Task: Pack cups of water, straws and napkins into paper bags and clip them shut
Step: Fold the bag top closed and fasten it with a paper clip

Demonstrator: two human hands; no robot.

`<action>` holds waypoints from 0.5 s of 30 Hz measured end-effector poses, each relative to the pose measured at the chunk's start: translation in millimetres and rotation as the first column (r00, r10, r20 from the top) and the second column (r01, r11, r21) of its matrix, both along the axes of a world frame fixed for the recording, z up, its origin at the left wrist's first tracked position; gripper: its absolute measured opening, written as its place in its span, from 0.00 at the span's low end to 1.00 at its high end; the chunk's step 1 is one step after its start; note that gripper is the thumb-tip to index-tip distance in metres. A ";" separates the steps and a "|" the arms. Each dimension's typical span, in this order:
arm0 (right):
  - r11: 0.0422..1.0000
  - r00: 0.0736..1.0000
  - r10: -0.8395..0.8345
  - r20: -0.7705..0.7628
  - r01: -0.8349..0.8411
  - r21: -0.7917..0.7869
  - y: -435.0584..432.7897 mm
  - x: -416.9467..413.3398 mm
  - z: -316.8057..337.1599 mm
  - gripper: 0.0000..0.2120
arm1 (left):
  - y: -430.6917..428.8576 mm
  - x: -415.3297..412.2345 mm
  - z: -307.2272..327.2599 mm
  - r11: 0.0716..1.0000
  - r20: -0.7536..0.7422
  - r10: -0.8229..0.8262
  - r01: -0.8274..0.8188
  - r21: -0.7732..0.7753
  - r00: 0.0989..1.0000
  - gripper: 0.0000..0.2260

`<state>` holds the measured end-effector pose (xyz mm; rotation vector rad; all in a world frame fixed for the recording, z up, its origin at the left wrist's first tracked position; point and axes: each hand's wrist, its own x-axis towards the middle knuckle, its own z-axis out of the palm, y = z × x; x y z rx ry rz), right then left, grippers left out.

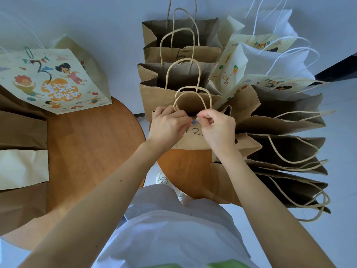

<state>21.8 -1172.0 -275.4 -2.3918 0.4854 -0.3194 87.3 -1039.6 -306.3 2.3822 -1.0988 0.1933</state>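
While the right hand is pinching a small blue clip between thumb and forefinger, the left hand is curling over the top edge of the brown paper bag marked 12 and squeezing it. The clip is sitting right at that edge, between the two hands. Whether it is biting both walls of the bag cannot be told.

The likeliest trouble is the clip catching one layer only, or sliding off the doubled paper as the fingers are letting go, so that the mouth is springing open again. The bag's twisted paper handles are standing just above the fingers and could be snagging the clip. What the bag holds is hidden; if a cup of water is inside, any hard downward press is probably risking a tilt and a spill.

The bag is standing on a round wooden bench, with bare wood showing on the person's side. Open brown bags are crowding it from behind, and tipped brown bags are pressing in from the right. A dropped clip could be falling to the pale floor showing just left of the bag.
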 end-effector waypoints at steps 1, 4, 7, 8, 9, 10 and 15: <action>1.000 1.000 -0.007 0.017 0.007 -0.004 0.8 -0.6 -0.7 0.06 | -0.5 -0.3 0.1 1.000 -0.002 0.002 -0.002 0.006 1.000 0.11; 1.000 0.997 -0.020 0.080 0.021 -0.006 1.0 -2.4 -1.9 0.06 | -1.6 -2.1 1.2 1.000 0.002 0.002 -0.002 0.015 1.000 0.12; 0.999 0.995 -0.027 0.097 0.029 -0.017 2.2 -3.4 -2.6 0.06 | -1.5 -1.8 2.6 1.000 0.008 -0.004 0.004 0.020 1.000 0.12; 0.999 0.995 -0.033 0.093 0.035 -0.020 2.7 -3.1 -3.0 0.06 | -1.8 -2.1 2.8 1.000 0.009 -0.005 0.005 0.024 1.000 0.12; 0.999 0.995 -0.038 0.088 0.041 -0.026 2.9 -2.4 -2.8 0.05 | -2.3 -2.8 3.0 1.000 0.011 -0.006 0.006 0.026 1.000 0.13; 0.999 0.996 -0.040 0.077 0.042 -0.032 3.0 -1.4 -2.4 0.05 | -2.8 -3.3 3.0 1.000 0.012 -0.006 0.006 0.029 1.000 0.13; 0.997 1.000 0.028 -0.006 -0.028 -0.077 0.5 3.1 1.9 0.06 | -4.2 -1.0 1.6 0.999 0.014 -0.006 0.006 0.032 1.000 0.12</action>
